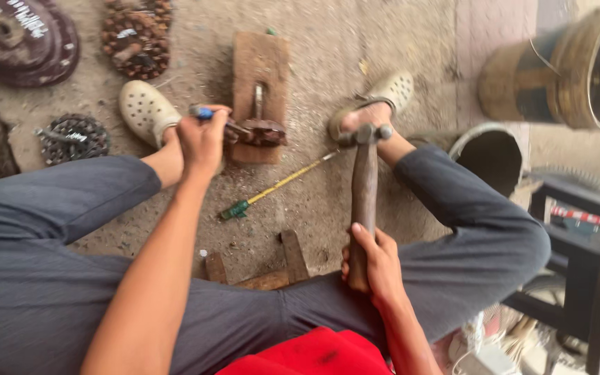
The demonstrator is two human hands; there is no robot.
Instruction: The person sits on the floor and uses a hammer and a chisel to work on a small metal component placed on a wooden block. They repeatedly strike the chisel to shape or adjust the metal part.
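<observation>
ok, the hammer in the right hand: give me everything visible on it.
The wooden-handled hammer has a dark brown, smooth-worn wooden handle and a small grey metal head with a rounded end on each side. It is held roughly upright in the picture, head away from the person, above the dusty ground and near the sandalled right foot. The right hand grips the lower end of the handle. Nothing else touches it. The head is slightly blurred.
</observation>
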